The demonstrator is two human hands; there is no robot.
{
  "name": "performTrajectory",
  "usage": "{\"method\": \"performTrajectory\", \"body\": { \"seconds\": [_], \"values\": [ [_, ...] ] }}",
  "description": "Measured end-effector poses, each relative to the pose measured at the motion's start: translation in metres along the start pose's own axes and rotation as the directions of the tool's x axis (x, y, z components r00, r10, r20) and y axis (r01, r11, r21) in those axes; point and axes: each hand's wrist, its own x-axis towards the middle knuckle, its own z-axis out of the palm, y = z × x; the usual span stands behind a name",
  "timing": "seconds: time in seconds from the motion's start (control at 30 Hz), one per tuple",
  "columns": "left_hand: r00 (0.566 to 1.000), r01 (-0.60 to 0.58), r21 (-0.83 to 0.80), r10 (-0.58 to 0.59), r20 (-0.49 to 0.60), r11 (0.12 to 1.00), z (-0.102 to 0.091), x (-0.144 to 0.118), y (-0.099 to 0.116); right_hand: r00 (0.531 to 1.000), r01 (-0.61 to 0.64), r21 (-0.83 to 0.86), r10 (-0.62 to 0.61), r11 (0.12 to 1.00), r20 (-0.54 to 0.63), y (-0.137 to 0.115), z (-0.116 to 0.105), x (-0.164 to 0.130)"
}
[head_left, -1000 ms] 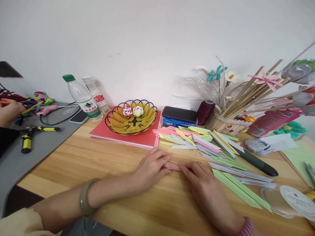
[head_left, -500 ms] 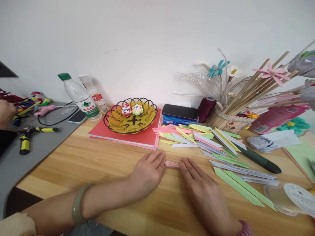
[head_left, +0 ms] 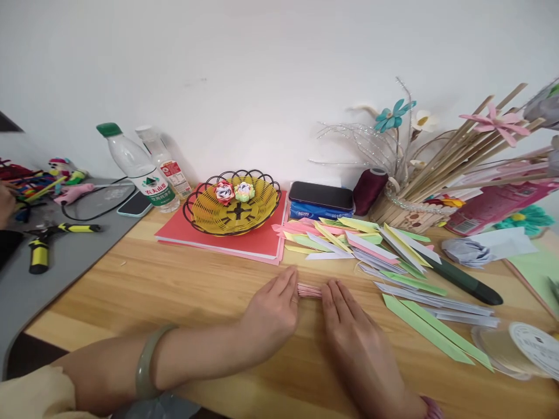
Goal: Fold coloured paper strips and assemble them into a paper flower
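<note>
A narrow pink pleated paper strip lies on the wooden table in front of me. My left hand presses its left end, with the fingers bunched together over it. At the right end, the fingers of my right hand lie side by side and hold the paper down. Only the short middle stretch of the strip shows between my fingertips; both ends are covered. Just beyond and to the right is a loose heap of folded paper strips in pink, yellow, green and white. Two green folded strips lie right of my right hand.
A yellow woven basket with two paper balls stands on red paper. Bottles, a phone, a thread spool and a flower basket line the wall. Pliers and another person's hand are at left.
Both hands stay on the pink strip. My left hand has shifted slightly right along with it, and the whole view has moved a little.
</note>
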Motion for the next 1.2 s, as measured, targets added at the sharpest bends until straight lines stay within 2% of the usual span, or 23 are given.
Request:
{"method": "performTrajectory", "body": {
  "seconds": [0.13, 0.27, 0.37, 0.53, 0.73, 1.07, 1.2],
  "values": [
    [1.0, 0.023, -0.025, -0.023, 0.007, 0.999, 0.001, -0.001, -0.002, 1.0, -0.003, 0.018, 0.003, 1.0, 0.008, 0.0, 0.0, -0.002],
    [0.993, 0.119, -0.077, -0.117, 0.034, 0.99, -0.003, -0.003, -0.006, 1.0, -0.003, 0.05, 0.002, 0.999, 0.012, 0.001, 0.0, -0.004],
    [0.988, 0.154, -0.057, -0.153, 0.018, 0.986, -0.007, -0.003, -0.008, 1.0, -0.001, 0.04, 0.002, 0.999, -0.004, 0.001, 0.0, -0.002],
    [0.992, 0.124, -0.049, -0.123, 0.009, 0.991, -0.007, -0.002, -0.007, 0.999, -0.031, 0.062, 0.03, 0.998, 0.012, 0.0, -0.002, 0.0],
    [0.989, 0.142, -0.049, -0.141, 0.035, 0.989, -0.006, 0.001, -0.01, 0.998, -0.059, 0.054, 0.058, 0.997, 0.015, -0.002, -0.004, -0.001],
    [1.0, 0.026, 0.047, -0.026, 0.003, 0.999, -0.009, 0.002, -0.003, 0.994, -0.082, -0.079, 0.087, 0.994, 0.061, -0.014, -0.005, 0.002],
    [1.0, -0.005, 0.048, 0.005, -0.011, 0.999, -0.008, 0.001, -0.001, 0.996, -0.071, -0.064, 0.074, 0.995, 0.058, -0.014, -0.007, 0.004]
  ]
}}
